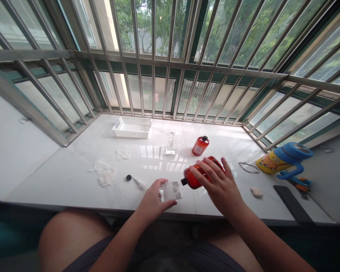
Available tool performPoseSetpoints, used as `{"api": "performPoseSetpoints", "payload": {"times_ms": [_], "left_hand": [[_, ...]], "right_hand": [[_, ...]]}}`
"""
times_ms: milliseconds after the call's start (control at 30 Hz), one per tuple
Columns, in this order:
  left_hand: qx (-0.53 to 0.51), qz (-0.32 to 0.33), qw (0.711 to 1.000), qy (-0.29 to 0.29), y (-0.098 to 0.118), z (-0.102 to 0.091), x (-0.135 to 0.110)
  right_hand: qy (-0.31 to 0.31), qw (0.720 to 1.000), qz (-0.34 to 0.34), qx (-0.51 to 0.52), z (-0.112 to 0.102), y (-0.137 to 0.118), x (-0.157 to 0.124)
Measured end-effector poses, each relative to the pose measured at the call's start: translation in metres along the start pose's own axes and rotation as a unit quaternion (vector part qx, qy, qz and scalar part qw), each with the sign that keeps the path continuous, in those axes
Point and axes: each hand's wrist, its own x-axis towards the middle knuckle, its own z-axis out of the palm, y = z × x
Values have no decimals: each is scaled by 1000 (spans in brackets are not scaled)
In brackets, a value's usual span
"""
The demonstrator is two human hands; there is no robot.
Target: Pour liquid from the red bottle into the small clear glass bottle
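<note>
Your left hand (153, 200) curves over a small clear square glass bottle (171, 190), fingers and thumb spread around it, near the front edge of the bench (59, 181). You can't tell from this view whether the glass is resting on the surface or lifted slightly. Your right hand (218, 185) wraps over an amber-red bottle (197, 177), fingers spread across its side. The bottle lies tilted, with its black nozzle (184, 181) pointing toward the glass and just beside it. Keep that broad wrap steady, and keep the nozzle from knocking the glass. The amber-red bottle looks glossy and unbroken; its contents can't be made out.

To your left lie a black cap (128, 177), a white tube (138, 183), and crumpled tissues (104, 173). To your right are a black phone (293, 204), a white soap bar (256, 192), wire-framed glasses (248, 167), and a yellow-and-blue cup (283, 160). Farther along stand an upright red bottle (200, 146), a second glass bottle (171, 146), and a white plastic basket (132, 127), with barred windows (153, 75) beyond.
</note>
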Motion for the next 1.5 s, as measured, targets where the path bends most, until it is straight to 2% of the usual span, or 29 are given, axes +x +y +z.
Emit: {"api": "performPoseSetpoints", "payload": {"times_ms": [733, 1500], "left_hand": [[-9, 13, 1000, 13, -2, 1, 0], [-3, 15, 1000, 14, 3, -2, 0]], "right_hand": [[-6, 999, -49, -21, -4, -1, 11], [15, 996, -86, -13, -7, -8, 22]]}}
